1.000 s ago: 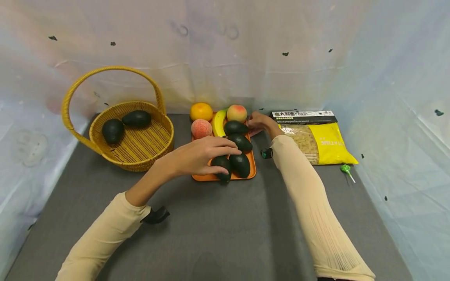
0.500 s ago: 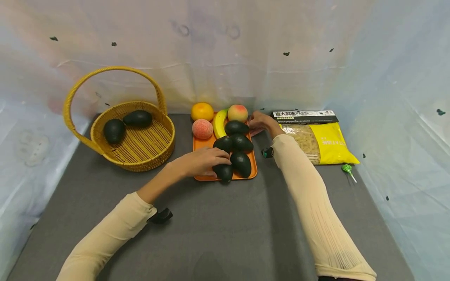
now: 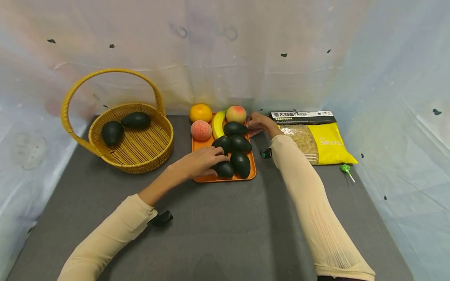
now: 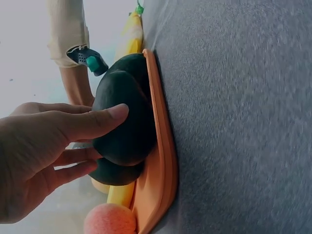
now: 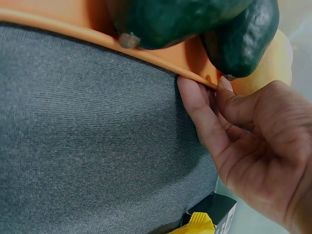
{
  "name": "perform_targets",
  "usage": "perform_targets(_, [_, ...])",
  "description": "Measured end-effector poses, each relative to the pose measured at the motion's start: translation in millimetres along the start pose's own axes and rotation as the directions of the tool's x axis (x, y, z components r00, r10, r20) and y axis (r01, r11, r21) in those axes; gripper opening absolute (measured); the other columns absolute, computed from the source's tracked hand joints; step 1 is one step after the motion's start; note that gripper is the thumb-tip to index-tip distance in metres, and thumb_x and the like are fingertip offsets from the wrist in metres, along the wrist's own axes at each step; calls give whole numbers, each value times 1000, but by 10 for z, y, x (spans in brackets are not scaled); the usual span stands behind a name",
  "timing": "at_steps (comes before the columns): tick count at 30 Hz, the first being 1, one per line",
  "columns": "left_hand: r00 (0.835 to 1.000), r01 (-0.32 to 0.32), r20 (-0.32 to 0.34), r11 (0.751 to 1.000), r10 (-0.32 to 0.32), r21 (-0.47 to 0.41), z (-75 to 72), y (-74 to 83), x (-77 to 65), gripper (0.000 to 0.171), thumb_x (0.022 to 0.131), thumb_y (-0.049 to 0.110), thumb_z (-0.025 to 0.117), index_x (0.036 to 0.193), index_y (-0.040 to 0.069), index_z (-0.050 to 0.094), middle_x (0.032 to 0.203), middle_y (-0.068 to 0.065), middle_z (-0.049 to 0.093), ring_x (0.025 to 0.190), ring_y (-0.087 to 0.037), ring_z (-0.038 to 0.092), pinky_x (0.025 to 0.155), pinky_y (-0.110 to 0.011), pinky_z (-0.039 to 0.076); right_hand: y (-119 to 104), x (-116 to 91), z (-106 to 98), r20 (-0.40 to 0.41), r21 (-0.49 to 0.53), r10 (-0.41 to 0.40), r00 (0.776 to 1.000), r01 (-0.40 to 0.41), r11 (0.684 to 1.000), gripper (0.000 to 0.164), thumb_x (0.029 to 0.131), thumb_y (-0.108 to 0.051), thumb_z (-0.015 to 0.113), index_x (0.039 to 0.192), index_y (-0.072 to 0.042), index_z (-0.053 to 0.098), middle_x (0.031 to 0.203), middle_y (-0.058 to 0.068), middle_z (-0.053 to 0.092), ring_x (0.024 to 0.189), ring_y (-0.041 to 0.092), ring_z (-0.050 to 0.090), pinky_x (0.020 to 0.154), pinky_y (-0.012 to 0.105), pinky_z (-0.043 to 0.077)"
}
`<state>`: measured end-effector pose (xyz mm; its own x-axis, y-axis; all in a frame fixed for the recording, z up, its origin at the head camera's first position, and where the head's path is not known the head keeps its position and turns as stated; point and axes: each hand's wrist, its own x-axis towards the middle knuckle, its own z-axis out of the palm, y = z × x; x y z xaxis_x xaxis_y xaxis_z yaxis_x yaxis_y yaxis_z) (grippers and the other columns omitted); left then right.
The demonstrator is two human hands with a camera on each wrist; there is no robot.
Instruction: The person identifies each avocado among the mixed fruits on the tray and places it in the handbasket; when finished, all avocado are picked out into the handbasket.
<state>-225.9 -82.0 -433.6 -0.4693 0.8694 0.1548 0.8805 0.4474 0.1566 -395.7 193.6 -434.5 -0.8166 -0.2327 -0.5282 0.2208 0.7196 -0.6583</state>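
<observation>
My left hand is at the front left of an orange tray, its thumb and fingers around a dark green avocado. In the left wrist view the thumb lies across the near side of this avocado, with the other fingers behind it. My right hand pinches the tray's right rim near the back; the right wrist view shows thumb above the rim and fingers below. Several more avocados fill the tray's right side, beside a banana, a pinkish-red peach and a paler peach.
An orange fruit sits at the tray's back left corner. Left of it stands a wicker basket with a tall handle and two avocados inside. On the right lie a yellow pasta bag, a black pasta box and a green lollipop.
My left hand has drawn back from over the avocados toward the tray's front left. The front left avocado has turned to lie more crosswise. My right hand stays at the rim.
</observation>
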Motion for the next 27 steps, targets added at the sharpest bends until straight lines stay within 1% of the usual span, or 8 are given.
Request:
perform_targets(4, [1000,-4,3,999,4,-32,-32,10,-20,58,80,20,92,131,8,68,113,-9,61,100,-23,63,90,-38,58,-16,-34,10,0,-6,-4,1000,4,1000,28,104,-3,52,128,10,57,96,14,63,78,22,73,95,45,63])
perform_targets(7, [1000,-3,16,997,5,-78,-65,20,-43,57,81,21,90,131,6,68,114,-10,61,100,-22,63,89,-36,58,-30,-59,17,7,-9,-7,1000,7,1000,28,104,-2,51,128,10,57,98,16,63,82,25,74,96,46,62])
perform_targets(10, [1000,15,25,992,-12,-123,-113,34,-67,58,82,22,90,132,4,67,115,-10,62,100,-21,62,90,-36,58,-48,-76,24,12,-5,-9,1000,9,1000,27,103,-2,51,127,10,58,97,16,63,85,27,74,99,48,60])
perform_targets(13, [999,35,28,990,-32,-137,-175,56,-83,58,83,23,89,133,5,67,115,-9,62,98,-19,61,90,-35,57,-61,-89,22,6,-1,-6,1000,6,1000,23,103,0,51,123,10,58,94,15,61,85,29,75,100,50,59])
perform_targets(16, [998,63,30,988,-59,-141,-239,73,-104,57,85,25,88,134,7,67,119,-8,62,90,-16,62,85,-33,58,-60,-82,14,4,1,5,1000,-5,1000,19,102,0,51,118,9,58,92,15,59,84,30,76,100,51,59])
perform_targets(20, [996,91,-3,987,-92,-134,-332,57,-158,55,86,27,87,134,8,68,123,-8,64,91,-17,63,85,-33,60,-40,-51,18,-6,-1,11,1000,-11,1000,16,103,0,50,115,6,57,92,14,60,81,28,76,98,49,60])
perform_targets(23, [993,98,-48,989,-103,-112,-410,19,-217,55,84,28,89,131,7,70,117,-8,65,96,-19,62,85,-35,58,-23,-27,29,-18,9,4,1000,-4,1000,16,103,1,50,116,6,57,91,13,61,78,24,74,96,48,61])
perform_targets(27, [986,126,-97,984,-139,-126,-518,-41,-312,52,83,27,90,128,9,72,108,-6,64,87,-19,59,78,-34,55,-4,-6,36,-23,15,-14,1000,15,1000,17,103,1,50,117,6,57,90,12,60,76,23,73,95,48,62])
